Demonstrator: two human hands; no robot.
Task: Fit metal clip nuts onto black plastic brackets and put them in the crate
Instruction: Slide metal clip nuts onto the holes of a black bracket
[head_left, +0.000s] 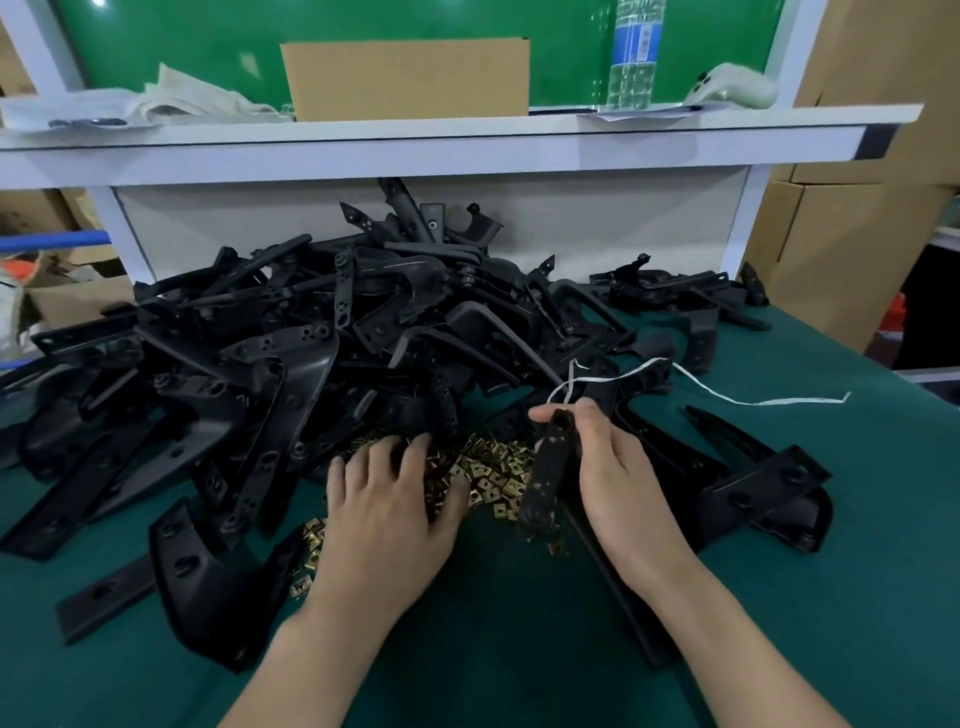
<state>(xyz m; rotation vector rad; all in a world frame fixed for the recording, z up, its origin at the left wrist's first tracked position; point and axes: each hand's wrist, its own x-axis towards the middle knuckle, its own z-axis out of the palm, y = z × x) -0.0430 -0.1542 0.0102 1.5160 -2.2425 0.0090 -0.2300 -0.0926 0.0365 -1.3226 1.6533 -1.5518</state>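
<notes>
A black plastic bracket (548, 467) is gripped by the right hand (618, 478), thumb and fingers curled round its upper end. It is held tilted, its lower end resting among the clip nuts (493, 473). The perforated face is turned toward the person, probably so that a mounting spot is presented for a nut.

The left hand (387, 499) is laid palm down on the brass-coloured clip nuts at nine o'clock of the held bracket. Its fingers are spread and relaxed, with nothing clenched. It cannot be told whether a nut is caught under the fingertips. The posture is judged to be a search for a single nut.

The nuts are scattered loose on the green mat (519, 649) directly before the person, presumably so that either hand can reach them. The heap of brackets (291, 332) is piled from nine to twelve o'clock of the nuts, with more brackets lying at three o'clock. A white strap (727, 395) trails across the mat at one o'clock of the right hand.

A white shelf (415, 140) runs across at twelve o'clock, carrying a cardboard box (405, 78) and a water bottle (631, 57).

No crate is seen. No fitted nut can be made out on the held bracket, so the fitting step is judged not yet done.
</notes>
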